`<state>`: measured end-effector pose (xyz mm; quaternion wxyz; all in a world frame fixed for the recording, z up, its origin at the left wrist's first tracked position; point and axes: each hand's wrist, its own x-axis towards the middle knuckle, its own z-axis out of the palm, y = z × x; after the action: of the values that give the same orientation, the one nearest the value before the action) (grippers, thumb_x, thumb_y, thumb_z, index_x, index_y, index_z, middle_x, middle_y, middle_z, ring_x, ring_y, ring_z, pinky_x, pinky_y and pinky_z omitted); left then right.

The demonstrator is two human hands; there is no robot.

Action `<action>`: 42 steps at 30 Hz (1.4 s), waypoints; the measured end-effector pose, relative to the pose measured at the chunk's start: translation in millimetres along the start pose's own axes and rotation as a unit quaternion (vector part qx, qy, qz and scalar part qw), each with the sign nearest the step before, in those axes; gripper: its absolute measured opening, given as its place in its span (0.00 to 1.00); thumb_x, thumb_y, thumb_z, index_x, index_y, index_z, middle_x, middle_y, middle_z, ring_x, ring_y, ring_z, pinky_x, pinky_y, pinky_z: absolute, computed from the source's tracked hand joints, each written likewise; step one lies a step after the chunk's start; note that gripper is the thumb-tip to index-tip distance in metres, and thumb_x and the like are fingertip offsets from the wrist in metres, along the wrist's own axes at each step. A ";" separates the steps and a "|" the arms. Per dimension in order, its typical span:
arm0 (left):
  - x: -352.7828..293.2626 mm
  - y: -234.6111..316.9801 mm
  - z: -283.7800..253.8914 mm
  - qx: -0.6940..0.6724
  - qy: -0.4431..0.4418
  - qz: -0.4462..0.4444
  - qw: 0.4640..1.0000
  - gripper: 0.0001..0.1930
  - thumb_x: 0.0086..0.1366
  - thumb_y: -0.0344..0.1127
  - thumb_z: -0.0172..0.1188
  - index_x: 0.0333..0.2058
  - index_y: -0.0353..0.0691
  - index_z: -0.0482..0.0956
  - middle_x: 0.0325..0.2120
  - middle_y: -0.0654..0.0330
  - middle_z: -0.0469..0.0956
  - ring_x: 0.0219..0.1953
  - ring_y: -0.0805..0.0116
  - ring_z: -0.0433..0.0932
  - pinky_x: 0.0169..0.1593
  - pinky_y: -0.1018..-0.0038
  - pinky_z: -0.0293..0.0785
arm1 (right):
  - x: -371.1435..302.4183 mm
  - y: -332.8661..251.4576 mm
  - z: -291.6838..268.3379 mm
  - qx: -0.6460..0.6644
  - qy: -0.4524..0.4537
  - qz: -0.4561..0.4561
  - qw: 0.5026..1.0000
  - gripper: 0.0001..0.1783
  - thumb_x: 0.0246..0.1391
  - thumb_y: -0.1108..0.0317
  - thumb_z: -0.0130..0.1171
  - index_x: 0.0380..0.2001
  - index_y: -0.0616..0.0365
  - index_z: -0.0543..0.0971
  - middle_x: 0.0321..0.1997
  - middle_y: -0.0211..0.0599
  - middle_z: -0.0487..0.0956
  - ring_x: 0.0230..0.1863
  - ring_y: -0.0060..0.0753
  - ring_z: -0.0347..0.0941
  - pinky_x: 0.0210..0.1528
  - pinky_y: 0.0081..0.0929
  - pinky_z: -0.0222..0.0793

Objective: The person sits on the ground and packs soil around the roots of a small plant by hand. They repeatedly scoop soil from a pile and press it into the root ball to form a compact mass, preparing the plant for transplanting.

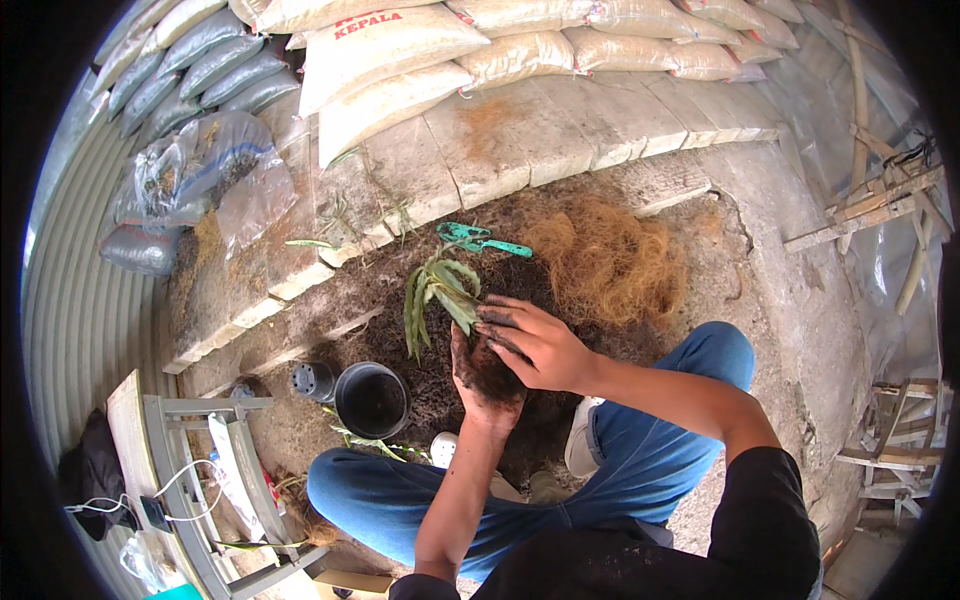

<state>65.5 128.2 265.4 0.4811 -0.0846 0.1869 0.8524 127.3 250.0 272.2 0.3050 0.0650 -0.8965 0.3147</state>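
A plant with long green, toothed leaves (440, 290) leans up and to the left between my hands. My left hand (488, 398), dark with soil, cups the clump of soil (490, 372) around its roots from below. From the right, my right hand (542, 345) lies over the leaf base and the clump, fingers curved against it. Just beyond the leaves a green trowel (485, 241) rests on the soil. To the left of my hands stands a round black pot (372, 432). The roots are hidden by soil and fingers.
Dark loose soil (395, 335) covers the ground before me. Brown coconut fibre (610, 262) is heaped at the right. A small black pot (312, 381) lies by the larger one. Filled sacks (400, 60) line the raised concrete ledge (500, 182). A stool (190, 450) stands at the left.
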 end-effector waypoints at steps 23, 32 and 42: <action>7.8 14.7 0.8 0.003 -0.016 0.049 0.999 0.33 0.66 0.59 0.47 0.56 0.36 0.69 0.55 0.51 0.72 0.57 0.55 0.69 0.62 0.59 0.63 | -16.3 38.5 12.4 0.670 0.080 0.411 0.613 0.27 0.66 0.50 0.47 0.61 0.55 0.68 0.65 0.35 0.68 0.65 0.33 0.62 0.68 0.35 0.55; 11.6 -11.8 -20.1 0.159 0.022 0.109 0.981 0.41 0.65 0.65 0.47 0.66 0.42 0.54 0.63 0.55 0.62 0.63 0.55 0.62 0.66 0.57 0.56 | -4.0 12.4 3.0 0.782 0.054 0.447 0.432 0.22 0.64 0.52 0.50 0.54 0.54 0.74 0.56 0.33 0.76 0.56 0.31 0.73 0.61 0.33 0.66; 15.2 11.1 -21.4 0.739 0.140 0.232 0.617 0.32 0.74 0.54 0.28 0.68 0.40 0.51 0.70 0.46 0.36 0.72 0.45 0.31 0.69 0.50 0.28 | -8.2 18.0 -2.8 0.666 0.036 0.555 0.497 0.22 0.64 0.54 0.50 0.54 0.55 0.74 0.54 0.32 0.77 0.53 0.28 0.74 0.56 0.31 0.70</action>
<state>47.3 126.4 243.5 0.1356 0.2277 0.8319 0.4876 129.8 265.4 259.7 -0.0339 -0.2732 -0.2608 0.9253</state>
